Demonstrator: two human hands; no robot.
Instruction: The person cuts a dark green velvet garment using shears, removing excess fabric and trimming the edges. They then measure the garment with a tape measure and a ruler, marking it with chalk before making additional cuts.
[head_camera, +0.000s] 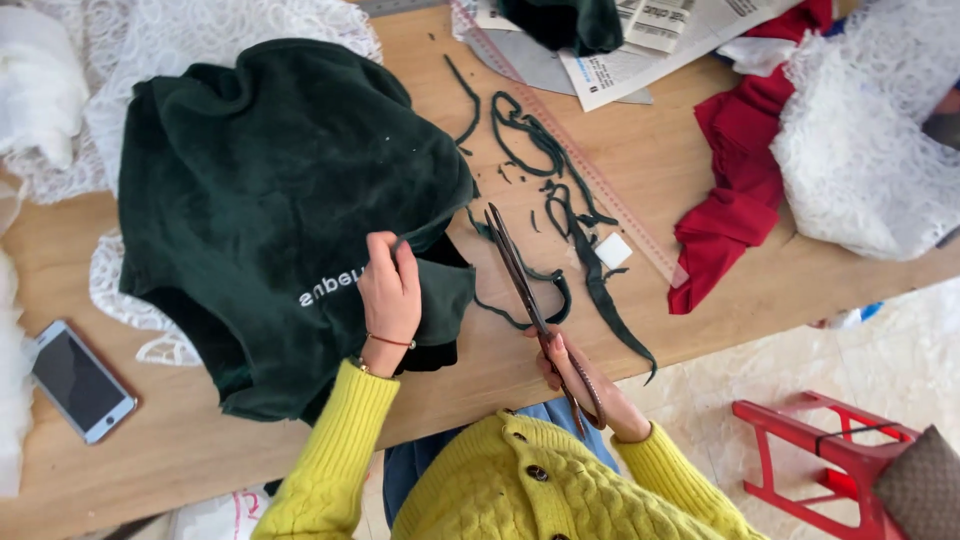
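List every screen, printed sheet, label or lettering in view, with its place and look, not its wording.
Phone: left table edge, flat, dark blank screen, pale rim.
Printed paper: top of table, white sheets with black print.
Lettering: white, on the dark green cloth, beside the left hand.
Ruler: long, clear, reddish markings, slanting across the table.

A smartphone (80, 381) lies flat near the left edge of the desk (200, 440), a rounded rectangle with a pale frame and a dark, unlit screen. At the far edge, printed paper sheets (640, 45) lie white with black print, partly under dark cloth. White lettering (333, 286) shows on the dark green fabric (270, 200).
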